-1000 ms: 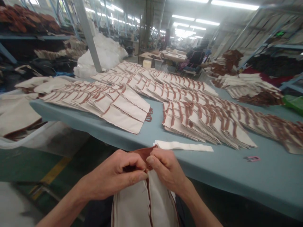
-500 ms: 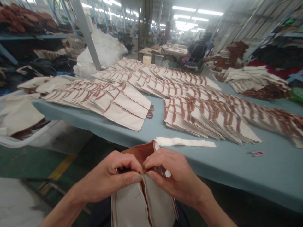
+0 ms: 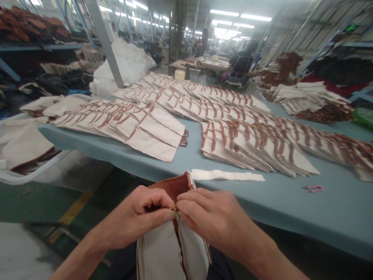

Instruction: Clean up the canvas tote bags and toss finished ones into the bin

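Observation:
A cream fabric piece with brown seam edges (image 3: 159, 252) is held upright in front of me, its brown inner side showing at the top. My left hand (image 3: 145, 216) pinches its upper edge between thumb and forefinger at the central seam. Right beside it, my right hand (image 3: 208, 217) grips the same edge with closed fingers; its thumb is mostly hidden behind them. The fingertips of both hands nearly meet at the seam. Behind the piece, a white strip (image 3: 227, 175) lies along the near table edge.
Overlapping rows of cream panels with brown edges (image 3: 157, 134) cover much of the blue-topped table (image 3: 276, 206). Pink-handled thread snips (image 3: 313, 189) lie at the right. A white bin (image 3: 26, 177) with fabric stands at the left. Farther back sits a person (image 3: 241, 62).
My right hand has rolled over, so its back faces up more and its thumb has gone from sight. The left hand keeps its pinch in nearly the same place.

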